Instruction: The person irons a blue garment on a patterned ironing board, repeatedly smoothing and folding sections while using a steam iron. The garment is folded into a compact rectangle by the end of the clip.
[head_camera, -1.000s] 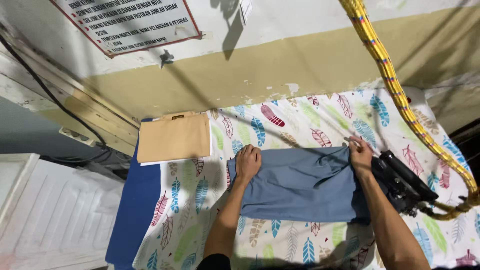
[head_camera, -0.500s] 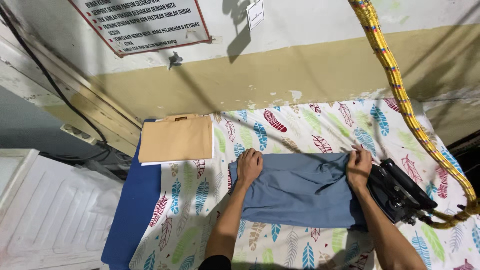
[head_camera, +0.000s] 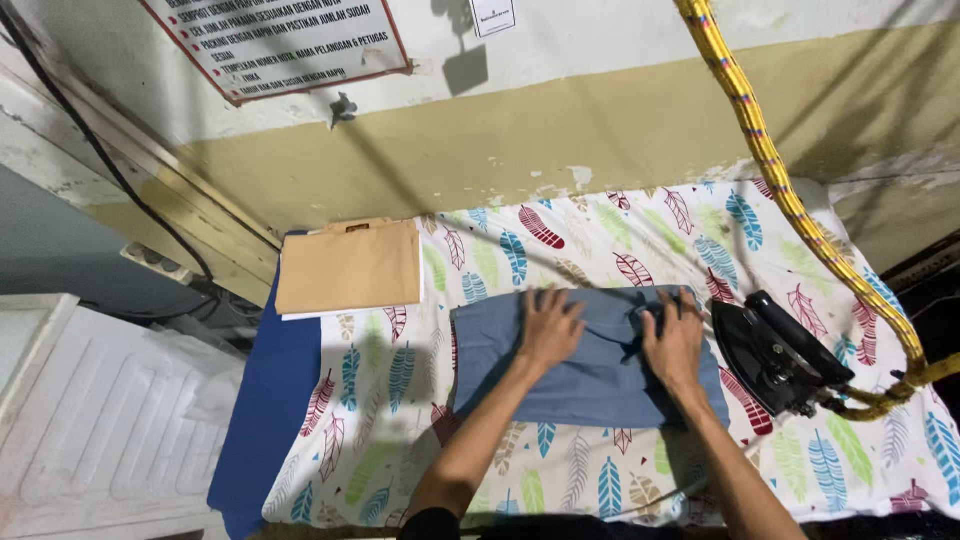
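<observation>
Both hands lie flat, grasping nothing: left hand (head_camera: 548, 330) and right hand (head_camera: 676, 340) press the folded blue cloth (head_camera: 585, 375) at the counter's (head_camera: 380, 450) centre, holding the fold. The iron (head_camera: 775, 350) rests near the right edge.

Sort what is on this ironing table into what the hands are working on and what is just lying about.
In hand:
- blue cloth, pressed flat by the left hand and the right hand
- feather-print cover under it

Lying about:
- black iron, resting beside the cloth
- yellow cord
- tan folder
</observation>
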